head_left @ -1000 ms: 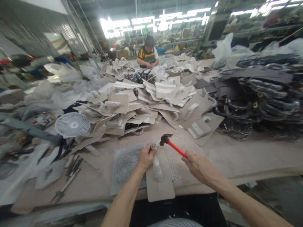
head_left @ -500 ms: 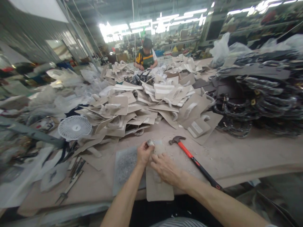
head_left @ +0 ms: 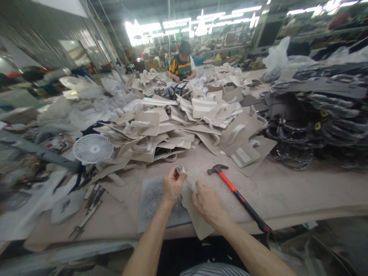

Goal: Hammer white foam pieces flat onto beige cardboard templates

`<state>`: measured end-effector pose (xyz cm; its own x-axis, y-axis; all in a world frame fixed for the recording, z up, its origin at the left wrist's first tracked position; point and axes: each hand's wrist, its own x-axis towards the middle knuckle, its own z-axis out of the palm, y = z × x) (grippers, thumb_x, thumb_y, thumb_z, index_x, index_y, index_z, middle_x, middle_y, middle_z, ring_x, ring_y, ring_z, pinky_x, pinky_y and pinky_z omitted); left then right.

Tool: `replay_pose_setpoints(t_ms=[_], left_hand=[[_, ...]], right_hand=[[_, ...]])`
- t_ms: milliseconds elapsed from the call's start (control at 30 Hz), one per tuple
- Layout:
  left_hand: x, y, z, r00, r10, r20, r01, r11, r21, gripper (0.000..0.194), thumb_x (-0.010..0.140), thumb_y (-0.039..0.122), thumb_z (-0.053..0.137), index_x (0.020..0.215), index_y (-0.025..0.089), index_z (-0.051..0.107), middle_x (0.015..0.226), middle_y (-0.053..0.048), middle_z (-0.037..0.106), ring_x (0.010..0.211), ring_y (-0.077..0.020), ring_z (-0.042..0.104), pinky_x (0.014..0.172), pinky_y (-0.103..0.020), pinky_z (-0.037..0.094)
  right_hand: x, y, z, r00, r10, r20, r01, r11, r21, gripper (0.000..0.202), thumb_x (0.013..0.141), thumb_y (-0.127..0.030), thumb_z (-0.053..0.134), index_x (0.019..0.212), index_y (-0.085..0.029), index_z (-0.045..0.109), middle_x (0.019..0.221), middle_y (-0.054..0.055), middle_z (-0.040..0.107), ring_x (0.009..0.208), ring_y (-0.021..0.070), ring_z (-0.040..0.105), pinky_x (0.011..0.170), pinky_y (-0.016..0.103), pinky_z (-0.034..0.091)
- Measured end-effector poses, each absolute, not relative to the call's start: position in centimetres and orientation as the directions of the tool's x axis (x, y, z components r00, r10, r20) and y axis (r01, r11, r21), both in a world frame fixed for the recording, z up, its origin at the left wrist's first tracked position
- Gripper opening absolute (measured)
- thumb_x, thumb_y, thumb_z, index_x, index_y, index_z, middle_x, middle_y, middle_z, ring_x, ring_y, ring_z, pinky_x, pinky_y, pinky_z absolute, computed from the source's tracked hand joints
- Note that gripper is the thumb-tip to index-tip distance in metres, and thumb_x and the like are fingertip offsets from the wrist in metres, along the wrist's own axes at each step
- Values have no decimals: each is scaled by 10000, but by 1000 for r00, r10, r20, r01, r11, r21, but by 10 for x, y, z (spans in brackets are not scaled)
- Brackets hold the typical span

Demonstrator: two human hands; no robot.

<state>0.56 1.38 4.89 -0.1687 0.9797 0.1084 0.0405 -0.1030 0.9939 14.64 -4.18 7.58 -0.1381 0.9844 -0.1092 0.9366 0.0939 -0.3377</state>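
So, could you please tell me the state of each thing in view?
short cylinder: held in the left grip
near beige panel: partly covered by the right grip
hammer: lying on the table, unheld
grey slab: flat on the table
fan: running or not, cannot tell
beige pile: loosely heaped
dark pieces: stacked
ceiling lights: lit

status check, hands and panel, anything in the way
Left hand holding small round-ended piece. Right hand on beige panel. Hammer lying to right, not blocking either hand.

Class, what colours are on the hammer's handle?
The handle is red near the claw, mostly black further down; the head view shows it.
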Motion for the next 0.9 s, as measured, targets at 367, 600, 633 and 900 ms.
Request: replay_pose_setpoints(t_ms=[367,600,633,900], left_hand=[[12,24,7,-159,987,17,-57,-26,998,333,760,374,703,999,150,645,963,-81,744,824,-176,687,746,-264,537],[4,21,3,-81,996,29,-23,-31,999,255,803,337,696,981,159,659,923,-48,727,805,-151,656,754,-238,509],[3,20,2,-71,997,30,-11,-31,999,248,810,337,690,982,161,660,922,-47,725,804,-150,654,753,-236,506],[2,20,6,-50,998,36,55,-33,998,258,823,367,670,982,164,659,936,-56,732,848,-168,670,783,-249,502]], right_hand=[[137,-51,62,-53,958,-280,797,-129,-591,519,927,-481,522,1334,-162,476,1012,150,723,996,305,691,787,353,448],[141,-59,64,-128,952,-279,728,-101,-678,699,842,-550,630,1389,-166,427,1121,138,686,1039,300,660,830,363,451],[148,-59,64,-125,960,-249,746,-75,-662,710,852,-558,616,1406,-163,415,1171,148,663,1049,296,651,844,369,453],[252,-57,40,69,997,46,988,-62,-139,404,958,-422,482,1191,-101,558,1073,174,603,962,301,584,789,380,430]])
